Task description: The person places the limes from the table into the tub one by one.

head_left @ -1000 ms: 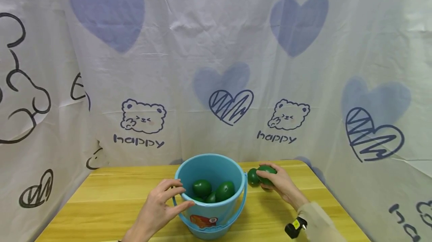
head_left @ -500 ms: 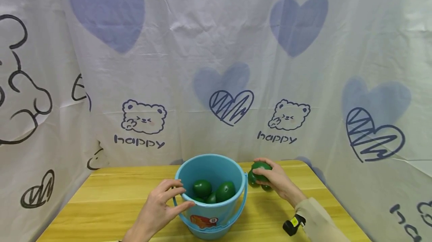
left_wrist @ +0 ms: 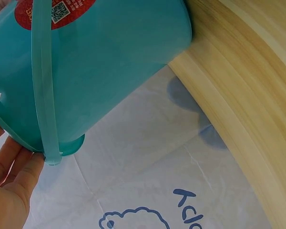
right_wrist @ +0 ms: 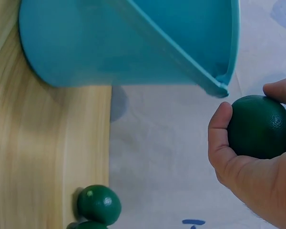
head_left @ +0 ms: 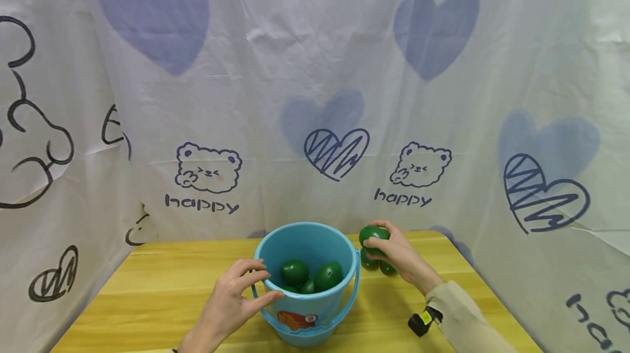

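Note:
A light blue bucket stands upright on the table, its handle hanging down at the front. Inside lie several dark green avocados. My left hand holds the bucket's left rim, with fingers and thumb at the edge; the left wrist view shows the fingers at the rim beside the handle joint. To the right of the bucket, my right hand grips another avocado between thumb and fingers, raised above the table. Below it, two more avocados lie on the table.
The yellow wood-grain table ends at a back edge close behind the bucket. A pale printed curtain hangs behind and along both sides. On the right forearm sits a small black device.
My right hand has raised the avocado and carried it left toward the bucket, so the avocados on the table show more. The left hand stays at the rim.

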The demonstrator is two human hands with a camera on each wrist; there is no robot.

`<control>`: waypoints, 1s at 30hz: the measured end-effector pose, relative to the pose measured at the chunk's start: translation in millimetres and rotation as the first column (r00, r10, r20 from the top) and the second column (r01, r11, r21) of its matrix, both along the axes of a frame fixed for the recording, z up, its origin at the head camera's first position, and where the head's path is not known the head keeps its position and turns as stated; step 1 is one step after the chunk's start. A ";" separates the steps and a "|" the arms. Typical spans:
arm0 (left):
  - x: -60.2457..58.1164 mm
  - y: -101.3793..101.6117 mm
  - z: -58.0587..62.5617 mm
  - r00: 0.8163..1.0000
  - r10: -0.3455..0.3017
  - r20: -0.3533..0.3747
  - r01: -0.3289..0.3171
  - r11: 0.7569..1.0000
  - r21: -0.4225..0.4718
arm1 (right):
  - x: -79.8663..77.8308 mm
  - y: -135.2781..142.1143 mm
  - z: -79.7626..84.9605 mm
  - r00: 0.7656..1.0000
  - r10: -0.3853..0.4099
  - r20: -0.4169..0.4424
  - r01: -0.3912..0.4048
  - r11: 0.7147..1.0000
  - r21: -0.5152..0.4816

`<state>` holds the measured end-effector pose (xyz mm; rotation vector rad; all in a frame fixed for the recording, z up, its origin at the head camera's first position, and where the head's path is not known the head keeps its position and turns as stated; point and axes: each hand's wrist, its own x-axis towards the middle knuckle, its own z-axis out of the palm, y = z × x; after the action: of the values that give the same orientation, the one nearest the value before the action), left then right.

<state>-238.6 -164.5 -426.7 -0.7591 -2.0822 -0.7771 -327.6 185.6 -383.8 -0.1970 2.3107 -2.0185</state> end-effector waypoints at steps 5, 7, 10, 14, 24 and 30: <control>-0.8 -0.4 1.7 1.000 -0.005 0.000 0.005 1.000 -0.001 | 2.3 -9.6 7.5 1.000 0.010 -0.014 -0.010 1.000 -0.001; -0.8 -0.3 2.3 1.000 -0.011 0.003 0.011 1.000 -0.002 | 3.5 -12.6 9.9 1.000 0.015 -0.018 -0.015 1.000 0.006; -0.4 -0.2 2.4 1.000 -0.010 0.011 0.010 1.000 -0.004 | 4.7 -16.1 12.6 0.999 0.025 -0.027 -0.024 0.999 0.036; -0.4 0.0 2.1 1.000 -0.012 0.004 0.012 1.000 -0.001 | 3.4 -18.9 15.7 0.998 0.034 -0.051 -0.031 0.998 0.049; 0.5 0.1 2.8 1.000 -0.008 0.011 0.008 1.000 -0.010 | 1.3 -26.2 24.1 0.988 0.089 -0.125 -0.074 0.990 0.122; 0.8 0.2 2.7 1.000 -0.002 0.028 0.002 1.000 -0.008 | 4.2 -34.0 27.9 0.986 0.093 -0.139 -0.068 0.982 0.177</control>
<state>-237.8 -164.3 -423.9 -0.7589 -2.1109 -0.7859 -323.4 151.7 -355.9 -0.4350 2.5038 -1.8118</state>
